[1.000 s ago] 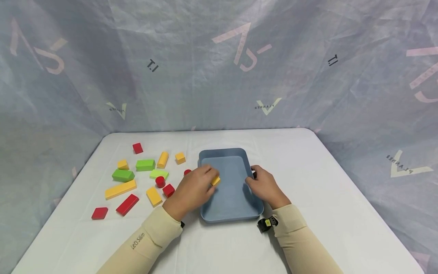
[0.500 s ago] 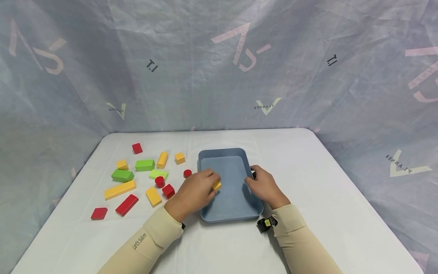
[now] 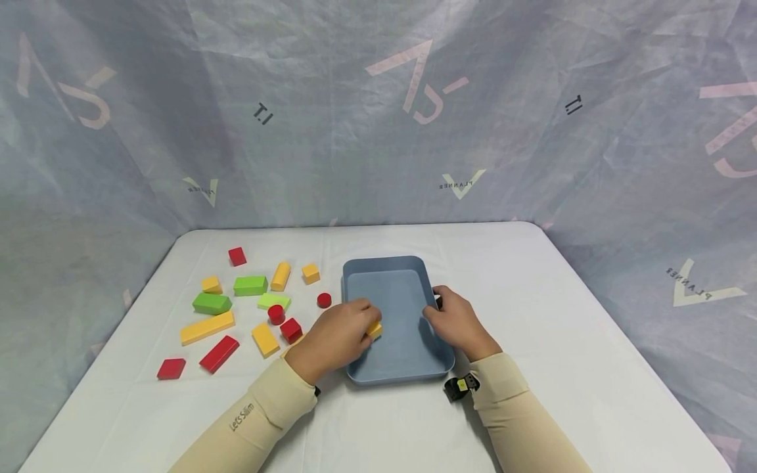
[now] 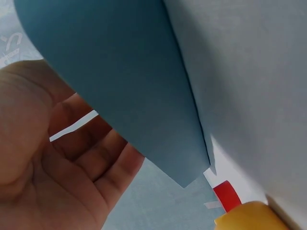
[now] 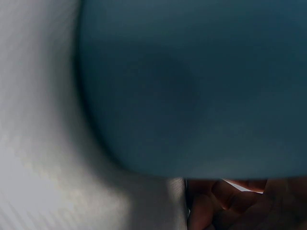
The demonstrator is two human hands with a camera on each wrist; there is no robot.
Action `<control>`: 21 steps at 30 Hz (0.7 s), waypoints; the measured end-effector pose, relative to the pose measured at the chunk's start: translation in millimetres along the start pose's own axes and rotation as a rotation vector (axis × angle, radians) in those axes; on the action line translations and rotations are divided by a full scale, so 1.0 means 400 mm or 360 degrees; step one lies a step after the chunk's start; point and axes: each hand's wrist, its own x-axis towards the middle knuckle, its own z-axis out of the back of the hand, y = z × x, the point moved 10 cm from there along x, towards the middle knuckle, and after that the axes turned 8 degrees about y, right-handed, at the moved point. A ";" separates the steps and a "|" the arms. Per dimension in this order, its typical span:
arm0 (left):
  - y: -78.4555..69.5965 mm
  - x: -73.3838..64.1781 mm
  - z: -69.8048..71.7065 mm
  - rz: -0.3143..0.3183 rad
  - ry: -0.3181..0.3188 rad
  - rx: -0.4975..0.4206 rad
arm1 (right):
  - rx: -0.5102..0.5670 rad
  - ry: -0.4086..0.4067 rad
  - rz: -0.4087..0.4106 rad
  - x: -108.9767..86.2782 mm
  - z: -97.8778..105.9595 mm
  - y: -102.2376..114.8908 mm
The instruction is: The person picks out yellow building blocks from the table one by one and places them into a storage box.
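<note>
My left hand point(image 3: 337, 335) reaches over the left wall of a blue-grey tray point(image 3: 399, 378) and pinches a small yellow block point(image 3: 375, 330) inside it, low over the floor. In the left wrist view the tray wall point(image 4: 124, 91) hides the fingertips and the block. My right hand point(image 3: 461, 322) grips the tray's right rim, thumb inside and fingers outside. The right wrist view is mostly filled by the tray's outer wall point(image 5: 192, 96), with part of the hand point(image 5: 230, 206) showing below it. Beside my left wrist lies another yellow block point(image 3: 294, 345), partly covered.
Left of the tray, several blocks lie scattered on the white table point(image 3: 562, 368): a red cylinder point(image 3: 324, 300), a red cube point(image 3: 291, 330), a green block point(image 3: 251, 286), a long yellow bar point(image 3: 207, 328) and a red bar point(image 3: 219, 354). A grey curtain point(image 3: 355, 131) hangs behind the table.
My left hand has shifted slightly down and toward the near side with the yellow block, uncovering the red cylinder and part of a yellow block by the wrist. The right hand and tray stay put.
</note>
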 end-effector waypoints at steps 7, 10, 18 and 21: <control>-0.005 0.000 -0.006 -0.0027 0.0017 0.0016 | 0.0007 0.0006 0.0005 0.001 0.000 -0.001; -0.006 0.003 -0.010 -0.0030 0.0035 0.0015 | 0.0005 0.0003 -0.0009 0.001 0.001 -0.004; -0.006 0.002 -0.015 -0.0019 0.0063 0.0015 | 0.0011 0.0010 -0.0011 0.000 0.001 -0.004; -0.005 0.002 -0.016 -0.0021 0.0070 0.0012 | 0.0014 0.0012 -0.0011 -0.001 0.000 -0.001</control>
